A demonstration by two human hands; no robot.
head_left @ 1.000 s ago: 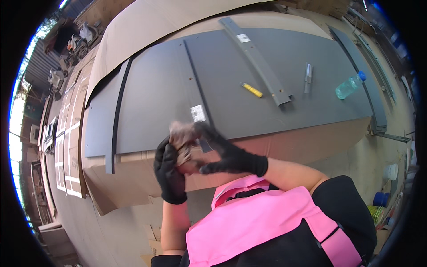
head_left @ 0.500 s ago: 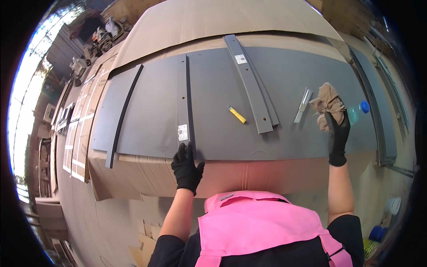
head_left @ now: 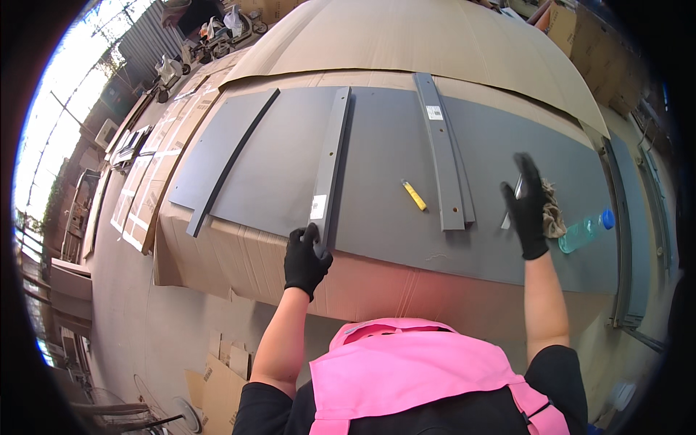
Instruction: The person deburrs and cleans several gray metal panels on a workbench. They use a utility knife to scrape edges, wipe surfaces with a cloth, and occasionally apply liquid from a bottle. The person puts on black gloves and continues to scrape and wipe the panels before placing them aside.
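My left hand, in a black glove, is closed round the near end of a long grey bar with a white label and small holes. That bar lies across a large grey panel. My right hand, also gloved in black, is over the right part of the panel with fingers spread and nothing held. Beside it rests a crumpled brown cloth, partly hidden by the hand. A silver tool also shows only in part behind that hand. A yellow tube-shaped tool lies near the panel's middle.
Other grey bars lie right of the middle, and a dark-edged strip at the left. A clear bottle with a blue cap lies at the right. Cardboard covers the far side; taped cartons stand on the left.
The cloth has left my right hand and lies on the panel; that hand has opened and moved left. My left hand has closed on the bar's near end. The view has turned.
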